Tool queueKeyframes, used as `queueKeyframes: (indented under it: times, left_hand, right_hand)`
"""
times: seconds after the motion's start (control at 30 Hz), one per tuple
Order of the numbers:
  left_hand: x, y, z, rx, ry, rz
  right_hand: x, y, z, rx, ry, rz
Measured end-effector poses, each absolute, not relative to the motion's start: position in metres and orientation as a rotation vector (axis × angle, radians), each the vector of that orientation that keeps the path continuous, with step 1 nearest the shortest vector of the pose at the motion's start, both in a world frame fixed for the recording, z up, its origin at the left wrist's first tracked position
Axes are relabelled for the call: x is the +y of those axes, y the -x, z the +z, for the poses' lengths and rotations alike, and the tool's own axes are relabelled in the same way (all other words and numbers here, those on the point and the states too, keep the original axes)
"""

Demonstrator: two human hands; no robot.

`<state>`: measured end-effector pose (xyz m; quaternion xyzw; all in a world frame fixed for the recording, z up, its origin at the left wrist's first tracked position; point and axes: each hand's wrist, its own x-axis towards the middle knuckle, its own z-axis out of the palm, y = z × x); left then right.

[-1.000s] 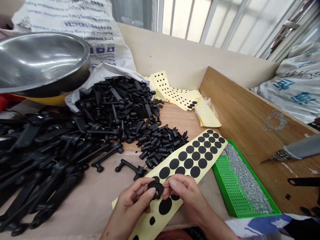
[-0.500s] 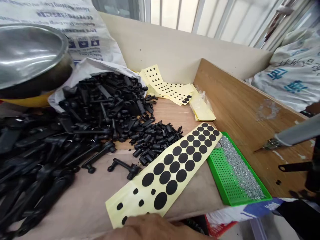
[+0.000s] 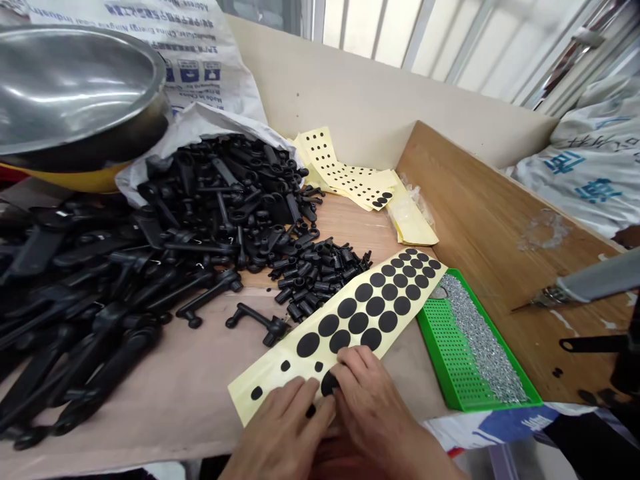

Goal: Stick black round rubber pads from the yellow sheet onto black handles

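Observation:
My left hand lies across the lower end of a yellow backing sheet of black round stickers, its fingers resting on the sheet. My right hand is beside it, with fingertips at a black round sticker. Whether that sticker is lifted from the sheet is hidden. Loose black plastic levers lie just beyond the sheet's left edge. Short black plastic pieces form a heap beyond the sheet. A large pile of long black plastic handles fills the left.
A steel bowl tilts at the upper left above a white sack. To the right are a green perforated tray holding silver screws, a wooden board, and a utility knife. Used yellow sheets lie at the back.
A second ago both hands held a black round part above the sheet. Half a second ago they were low at the frame's edge. Now both rest on the sheet, and no such part shows.

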<state>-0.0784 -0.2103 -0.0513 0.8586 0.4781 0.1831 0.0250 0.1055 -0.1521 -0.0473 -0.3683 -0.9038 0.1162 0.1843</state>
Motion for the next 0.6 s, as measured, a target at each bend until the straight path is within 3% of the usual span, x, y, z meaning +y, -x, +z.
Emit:
queueKeyframes:
  times: [0.23,0.47,0.6]
  left_hand:
    - [-0.195,0.067,-0.066,1.566,-2.844,0.586]
    - [-0.208,0.077,-0.056,1.531,-2.704,0.184]
    - [-0.207,0.072,-0.051,1.548,-2.662,0.137]
  right_hand:
    - [-0.154,-0.106,-0.044,-2.509,1.085,0.304]
    - [-0.158,-0.105,-0.043,-2.534,1.035,0.429]
    - [-0.156,-0.106,-0.040,-2.524,1.062,0.404]
